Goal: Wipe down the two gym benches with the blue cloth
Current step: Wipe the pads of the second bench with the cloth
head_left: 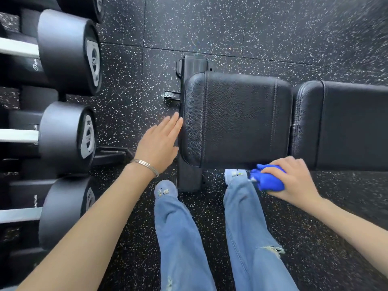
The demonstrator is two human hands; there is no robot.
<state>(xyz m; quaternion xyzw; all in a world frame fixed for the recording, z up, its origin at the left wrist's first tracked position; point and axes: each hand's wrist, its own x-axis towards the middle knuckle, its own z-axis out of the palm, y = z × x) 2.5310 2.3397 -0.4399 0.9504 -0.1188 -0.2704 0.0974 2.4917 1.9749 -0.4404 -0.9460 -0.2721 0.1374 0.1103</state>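
A black padded gym bench [241, 118] lies across the upper right of the head view, its seat pad on the left and a longer back pad [346, 124] running off the right edge. My left hand [160, 143] is flat with straight fingers, its fingertips at the left end of the seat pad. My right hand [294, 179] grips a bunched blue cloth [270, 179] at the near edge of the bench, just below the gap between the two pads. Only one bench is in view.
A rack of large black dumbbells [67, 135] fills the left side, close to my left arm. Black speckled rubber flooring [252, 28] surrounds the bench. My legs in blue jeans [182, 238] stand right against the bench's near side, by its black base frame [189, 177].
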